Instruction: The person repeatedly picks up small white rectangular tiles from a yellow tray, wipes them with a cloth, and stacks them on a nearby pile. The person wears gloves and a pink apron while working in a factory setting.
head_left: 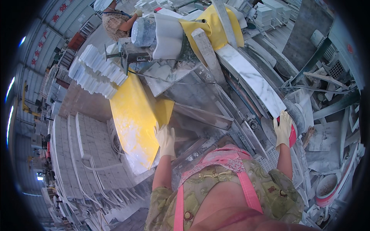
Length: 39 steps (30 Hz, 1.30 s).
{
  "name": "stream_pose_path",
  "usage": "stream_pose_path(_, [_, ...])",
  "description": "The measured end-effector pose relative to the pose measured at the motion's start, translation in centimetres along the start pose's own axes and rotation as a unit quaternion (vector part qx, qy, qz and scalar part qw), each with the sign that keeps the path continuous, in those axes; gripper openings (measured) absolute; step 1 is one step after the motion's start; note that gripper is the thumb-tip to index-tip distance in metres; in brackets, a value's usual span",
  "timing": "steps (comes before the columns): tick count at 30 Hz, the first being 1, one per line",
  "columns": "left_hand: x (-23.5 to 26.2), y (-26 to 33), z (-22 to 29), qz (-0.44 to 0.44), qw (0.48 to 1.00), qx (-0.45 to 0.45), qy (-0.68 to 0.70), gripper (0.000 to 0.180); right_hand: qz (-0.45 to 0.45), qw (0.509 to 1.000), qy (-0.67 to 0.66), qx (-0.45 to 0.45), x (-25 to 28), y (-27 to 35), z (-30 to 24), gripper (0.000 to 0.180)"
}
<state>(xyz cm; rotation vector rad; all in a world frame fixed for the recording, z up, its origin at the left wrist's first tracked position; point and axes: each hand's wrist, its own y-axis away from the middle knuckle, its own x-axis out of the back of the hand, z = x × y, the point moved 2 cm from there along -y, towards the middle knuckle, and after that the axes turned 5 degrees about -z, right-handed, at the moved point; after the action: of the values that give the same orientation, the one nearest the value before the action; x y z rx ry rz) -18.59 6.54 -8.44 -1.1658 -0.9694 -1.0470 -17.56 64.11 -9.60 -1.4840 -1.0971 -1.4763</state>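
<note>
1. White marble strip [252, 79], grey-veined: lies lengthwise beside the grey machine frame [269, 73]. Its near end is at the right hand; its far end is below the upper yellow cover [216, 23].
2. Right hand [283, 129], gloved: placed at the near end of the strip, just beside a red object [293, 134]. Whether the fingers clasp the strip, the red object or both cannot be told from this angle.
3. Left hand [165, 139], gloved: fingers extended, grasping nothing visible, at the edge of the lower yellow sheet [133, 123]. Whether it presses on the sheet cannot be determined.
4. Hazard, slip: the strip could skid out of line. Probable cause: smooth stone guided at one end only, with the left hand well apart from it.
5. Hazard, pinch: the right fingers could be caught between the strip and the grey rounded part [298, 115]. Probable cause: sideways shift of the strip.
6. Hazard, chipping: the near corner could break. Probable cause: a knock against the frame or an unsupported drop.
7. Hazard, dragging: the lower yellow sheet could slide and disturb the white stacked pieces [98, 73] near its upper end. Probable cause: the left glove snagging the sheet's edge.
</note>
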Motion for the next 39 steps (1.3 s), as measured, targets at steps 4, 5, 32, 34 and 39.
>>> stream_pose_path(4, [0.2,0.0,0.1,0.013,1.000,-0.009,0.004,0.022,-0.004,1.000,-0.005,-0.002,-0.1,0.2,0.4,0.067])
stream_pose_path(5, [0.2,0.0,0.1,0.002,1.000,-0.001,0.007,0.022,0.000,1.000,-0.006,-0.002,-0.1,0.2,0.5,0.067])
stream_pose_path(32, [0.0,0.0,-0.1,-0.016,1.000,0.004,0.003,0.023,-0.023,0.998,-0.052,-0.007,-0.2,1.3,3.1,0.071])
stream_pose_path(34, [0.1,0.0,-0.1,-0.013,1.000,-0.004,-0.002,0.023,-0.008,0.999,-0.052,0.007,-0.7,1.5,3.5,0.070])
stream_pose_path(39, [-0.1,-0.2,0.0,-0.018,1.000,-0.004,-0.003,0.025,0.019,0.996,-0.083,0.037,-2.9,1.0,5.5,0.071])
